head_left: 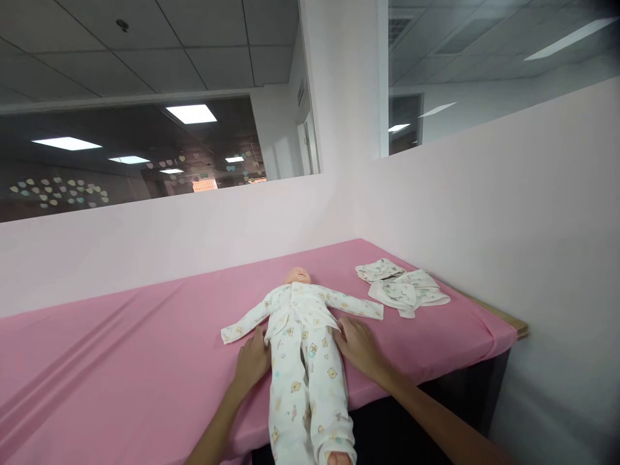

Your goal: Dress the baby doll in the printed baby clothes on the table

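A baby doll point(298, 276) lies on its back on the pink-covered table, with its head away from me. It wears a white long-sleeved baby shirt point(301, 302) and white baby trousers point(295, 387), both printed with small bears. The shirt's arms are spread out to the sides, and one bare foot point(339, 458) shows at a trouser cuff. My left hand point(252, 359) is closed at the left side of the trouser waist. On the opposite side, my right hand point(359, 347) is closed at the waist, near the shirt hem. Fabric partly hides the fingertips of both hands.
Folded white printed baby clothes point(407, 287) lie at the table's back right. The pink sheet point(145, 361) has creases on the left. White walls point(508, 213) with windows stand behind and to the right. A wooden table edge point(504, 316) shows at right.
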Demonstrator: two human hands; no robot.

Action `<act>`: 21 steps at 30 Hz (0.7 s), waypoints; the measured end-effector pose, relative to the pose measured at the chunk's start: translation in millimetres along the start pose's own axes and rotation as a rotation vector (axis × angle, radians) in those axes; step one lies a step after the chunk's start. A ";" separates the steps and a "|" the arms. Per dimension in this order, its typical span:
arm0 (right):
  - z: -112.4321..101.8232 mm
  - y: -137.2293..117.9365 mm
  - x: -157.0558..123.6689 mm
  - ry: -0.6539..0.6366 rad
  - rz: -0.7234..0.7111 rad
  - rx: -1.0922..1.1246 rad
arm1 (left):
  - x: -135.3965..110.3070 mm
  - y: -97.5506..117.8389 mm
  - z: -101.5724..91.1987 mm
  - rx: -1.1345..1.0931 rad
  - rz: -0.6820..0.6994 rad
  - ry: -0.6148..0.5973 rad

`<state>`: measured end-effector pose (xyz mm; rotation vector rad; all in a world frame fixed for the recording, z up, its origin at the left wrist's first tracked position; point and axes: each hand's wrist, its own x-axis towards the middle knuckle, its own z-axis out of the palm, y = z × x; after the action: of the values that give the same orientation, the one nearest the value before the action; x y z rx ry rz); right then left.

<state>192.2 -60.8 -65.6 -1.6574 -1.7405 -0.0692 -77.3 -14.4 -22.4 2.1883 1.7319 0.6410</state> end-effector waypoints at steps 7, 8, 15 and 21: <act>14.9 0.7 15.0 -0.107 0.101 -0.121 | 5.8 -6.3 3.1 0.129 -0.028 0.004; 13.8 2.1 12.5 -0.114 0.095 -0.128 | 0.4 -6.0 1.8 0.202 -0.028 0.003; -4.0 -8.0 2.0 -0.011 0.058 -0.116 | -25.7 10.0 -19.0 0.326 -0.032 -0.015; -12.3 -42.0 23.5 0.139 -0.101 0.071 | -18.5 27.2 -26.5 0.127 0.143 0.111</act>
<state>162.5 -54.2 -26.3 -1.4778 -1.7010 -0.1635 -71.0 -40.5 10.3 2.4241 1.7241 0.7169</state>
